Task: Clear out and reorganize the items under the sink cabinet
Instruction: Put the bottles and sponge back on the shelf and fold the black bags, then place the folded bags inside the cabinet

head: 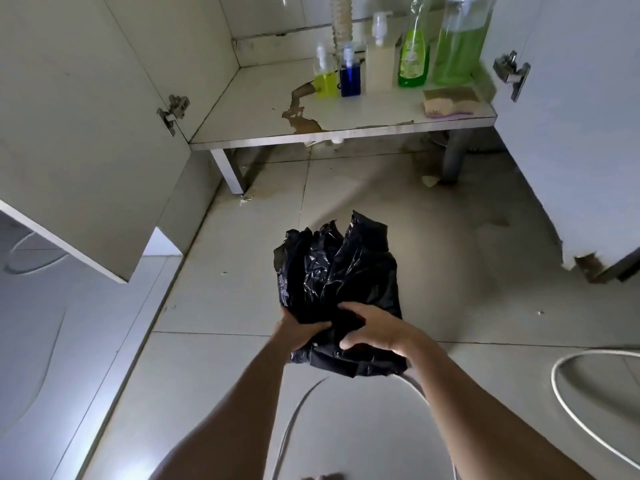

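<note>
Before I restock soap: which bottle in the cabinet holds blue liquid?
The small pump bottle, second from the left on the cabinet floor. Its neighbours hold yellow, cream or green.

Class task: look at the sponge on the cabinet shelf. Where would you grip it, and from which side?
Grip the sponge across its long side faces, coming from the open front. It lies flat at the shelf edge, and the tall green bottle stands close behind, probably crowding a rear approach.
</note>
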Available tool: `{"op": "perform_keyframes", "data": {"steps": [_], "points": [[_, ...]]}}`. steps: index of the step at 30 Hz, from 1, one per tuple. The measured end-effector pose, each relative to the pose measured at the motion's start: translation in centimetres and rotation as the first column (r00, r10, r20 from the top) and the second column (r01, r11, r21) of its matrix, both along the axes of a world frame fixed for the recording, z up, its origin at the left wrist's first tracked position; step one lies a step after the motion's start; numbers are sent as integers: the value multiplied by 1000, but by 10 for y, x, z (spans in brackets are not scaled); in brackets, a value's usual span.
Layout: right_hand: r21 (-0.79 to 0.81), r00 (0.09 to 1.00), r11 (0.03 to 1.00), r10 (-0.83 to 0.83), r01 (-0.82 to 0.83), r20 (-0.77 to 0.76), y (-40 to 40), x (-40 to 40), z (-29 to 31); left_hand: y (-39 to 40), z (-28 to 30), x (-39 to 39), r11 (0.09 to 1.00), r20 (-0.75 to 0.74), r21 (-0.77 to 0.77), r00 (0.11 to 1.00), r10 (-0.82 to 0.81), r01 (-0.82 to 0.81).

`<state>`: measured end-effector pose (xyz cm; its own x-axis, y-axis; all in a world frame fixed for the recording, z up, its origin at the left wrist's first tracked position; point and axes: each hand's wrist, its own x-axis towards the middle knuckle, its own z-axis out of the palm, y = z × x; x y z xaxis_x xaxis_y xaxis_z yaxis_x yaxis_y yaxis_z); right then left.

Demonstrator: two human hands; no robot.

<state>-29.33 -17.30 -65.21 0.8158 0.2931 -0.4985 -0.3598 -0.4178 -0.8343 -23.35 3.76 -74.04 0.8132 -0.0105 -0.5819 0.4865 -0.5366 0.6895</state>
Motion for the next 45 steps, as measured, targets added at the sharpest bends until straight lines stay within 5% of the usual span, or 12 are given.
{"op": "perform_keyframes", "data": {"steps": [2,4,5,7,11,17,20,26,32,38,42,45], "points": [[100,960,955,-280,281,-22,-25,1,-4,-6,6,-6,997,-9,67,999,38,-38],[-88,829,825,-558,558,20,-50,-1,-19,-15,31,-12,984,-19,162,997,76,-72],[-255,813,781,-580,570,38,-58,-5,-27,-16,34,-13,981,-18,177,996,88,-83],[-401,854,789,-519,466,-28,-55,-15,-40,-16,42,-13,989,-57,122,994,91,-84],[-229,803,839,-540,493,-252,-29,-14,-52,-11,54,-10,992,-210,-79,975,79,-98],[-172,854,895,-445,412,-269,-27,41,-16,-10,108,59,987,-216,57,967,-136,151],[-126,902,949,-315,290,-295,-18,84,24,5,151,104,931,-377,170,894,-242,323],[-224,977,974,-67,21,-201,2,164,120,36,240,162,846,-557,112,738,-381,522],[-239,998,971,-36,25,-43,4,190,236,53,335,183,857,-495,72,764,-413,510],[-187,980,971,-118,147,159,17,187,323,63,422,191,923,-240,48,902,-360,381],[53,971,970,-237,236,17,21,178,316,65,422,182,990,22,-65,992,-122,123],[117,962,955,-266,272,-60,34,173,296,66,405,182,996,86,-89,996,7,0]]}}
